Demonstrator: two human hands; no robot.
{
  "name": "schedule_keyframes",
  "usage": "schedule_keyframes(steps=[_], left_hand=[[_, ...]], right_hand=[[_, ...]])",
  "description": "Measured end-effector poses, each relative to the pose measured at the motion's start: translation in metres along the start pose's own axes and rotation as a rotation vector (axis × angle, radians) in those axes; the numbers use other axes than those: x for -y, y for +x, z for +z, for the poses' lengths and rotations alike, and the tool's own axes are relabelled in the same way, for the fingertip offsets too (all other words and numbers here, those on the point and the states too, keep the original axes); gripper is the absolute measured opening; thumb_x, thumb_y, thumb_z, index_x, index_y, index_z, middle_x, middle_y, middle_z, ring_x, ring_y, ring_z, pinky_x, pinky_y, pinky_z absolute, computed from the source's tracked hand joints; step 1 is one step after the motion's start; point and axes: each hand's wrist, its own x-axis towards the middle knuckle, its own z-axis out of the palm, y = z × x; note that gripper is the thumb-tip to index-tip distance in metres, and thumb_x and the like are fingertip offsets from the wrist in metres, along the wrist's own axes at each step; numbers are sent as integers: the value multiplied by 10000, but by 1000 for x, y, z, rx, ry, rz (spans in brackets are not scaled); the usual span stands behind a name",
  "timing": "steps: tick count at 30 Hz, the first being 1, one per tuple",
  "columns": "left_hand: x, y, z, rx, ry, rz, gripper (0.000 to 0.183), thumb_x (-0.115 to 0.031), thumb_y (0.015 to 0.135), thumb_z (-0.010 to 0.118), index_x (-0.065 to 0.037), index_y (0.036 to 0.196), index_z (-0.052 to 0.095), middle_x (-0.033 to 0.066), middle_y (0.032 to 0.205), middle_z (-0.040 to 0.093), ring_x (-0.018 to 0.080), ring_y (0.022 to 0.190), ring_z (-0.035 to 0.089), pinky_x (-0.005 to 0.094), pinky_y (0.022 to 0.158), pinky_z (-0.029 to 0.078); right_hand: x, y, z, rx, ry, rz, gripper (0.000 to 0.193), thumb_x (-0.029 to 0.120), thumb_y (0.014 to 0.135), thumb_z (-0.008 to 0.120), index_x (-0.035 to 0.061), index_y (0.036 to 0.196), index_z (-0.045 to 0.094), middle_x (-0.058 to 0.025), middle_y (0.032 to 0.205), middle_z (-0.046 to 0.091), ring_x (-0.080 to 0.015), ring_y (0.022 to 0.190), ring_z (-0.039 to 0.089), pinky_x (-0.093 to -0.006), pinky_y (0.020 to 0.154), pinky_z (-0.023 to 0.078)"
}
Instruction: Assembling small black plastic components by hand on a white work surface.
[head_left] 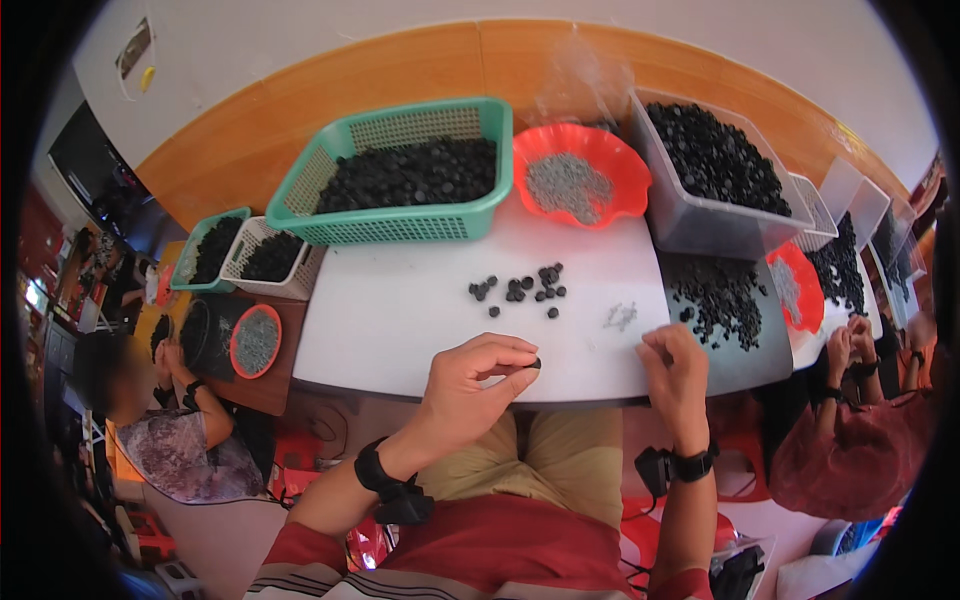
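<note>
Left hand (465, 388), pinching one black piece (535, 364); right hand (677, 372), curled, grasp indeterminable, beside pale bits (621, 317): seemingly a picking stage, next requiring a precise pinch.

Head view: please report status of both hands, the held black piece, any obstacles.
Left hand: pinching small black piece. Right hand: near small pale pieces, grip unclear. Possible clutter: loose black pieces on white tabletop, beyond left hand.

wood panel (400, 70) | white wall (220, 50) above | left co-worker (195, 435) (patterned shirt (185, 465))
</note>
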Motion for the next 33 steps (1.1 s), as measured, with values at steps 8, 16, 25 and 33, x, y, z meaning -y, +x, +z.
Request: schedule_keyframes(steps=[8,16,25,33], left_hand=[[-14,60,-39,-111,414,187,145,48,858,756,52,1002,743,159,1084,739,201,963,730,298,838,611],[-27,99,-64,-116,535,244,150,37,854,755,47,1003,741,150,1064,741,203,930,733,301,820,615],[-43,165,-116,-215,707,26,180,-33,896,735,23,1066,749,128,1066,761,212,957,737,316,840,602],[-16,131,-79,-187,795,455,219,-43,858,765,12,1068,745,155,1105,746,262,970,732,339,881,576]], right_hand=[[1,-9,0,-41,56,-12,102,-14,851,728,-3,914,649,-132,897,660,-280,742,661,-346,671,521],[-1,-12,6,-71,160,-35,111,-34,860,725,-2,940,654,-126,915,660,-258,761,673,-323,683,531],[-4,-17,3,-92,239,3,111,-37,869,721,-8,945,647,-121,902,653,-222,776,640,-301,714,510],[-4,-16,4,-99,194,-20,126,-37,861,730,-8,944,640,-118,884,643,-228,764,626,-301,701,502]])
